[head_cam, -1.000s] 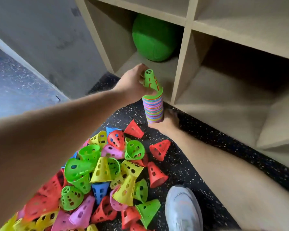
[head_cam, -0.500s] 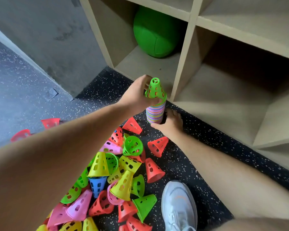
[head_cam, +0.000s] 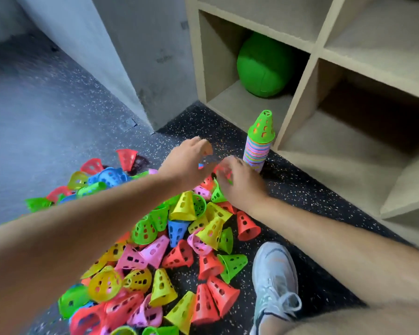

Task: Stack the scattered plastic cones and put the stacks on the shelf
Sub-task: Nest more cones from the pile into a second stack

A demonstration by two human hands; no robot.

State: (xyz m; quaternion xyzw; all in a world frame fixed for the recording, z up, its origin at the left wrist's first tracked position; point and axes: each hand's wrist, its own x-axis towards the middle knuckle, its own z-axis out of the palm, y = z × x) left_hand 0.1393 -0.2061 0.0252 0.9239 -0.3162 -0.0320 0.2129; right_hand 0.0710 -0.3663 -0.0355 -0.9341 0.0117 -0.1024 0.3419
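**Hands off the stack, back to the pile**

Both our hands have let go of the stack (head_cam: pixel 256 151) since half a second ago and dropped back toward the loose cones, and our view has swung left to take in more of the floor.

Nearest us, well behind the fingers, our grey shoe (head_cam: pixel 275 274) is planted on the speckled floor (head_cam: pixel 300 189) just beside the pile of cones (head_cam: pixel 179 238). The cones lie on their sides and mouths in red, yellow, green, pink and blue, so each will likely need turning before it nests.

Above the far edge of the pile, our left hand (head_cam: pixel 184 165) hovers with its fingers loosely bent, and we see nothing in them. Our right hand (head_cam: pixel 242 187) reaches just beside it. A red cone (head_cam: pixel 224 169) sits right at its fingertips, but motion blur keeps us from telling whether they have closed on it.

Just beyond the right fingertips, the stack stands upright by itself on the floor, topped by a green cone (head_cam: pixel 263 126). We judge it was parked there, close to the shelf (head_cam: pixel 298 100), so both hands are free for gathering and the later lift is short. It is not yet on the shelf.

Farther off, the shelf's lower left compartment holds a green ball (head_cam: pixel 264 68). No cones show in the compartment to its right.
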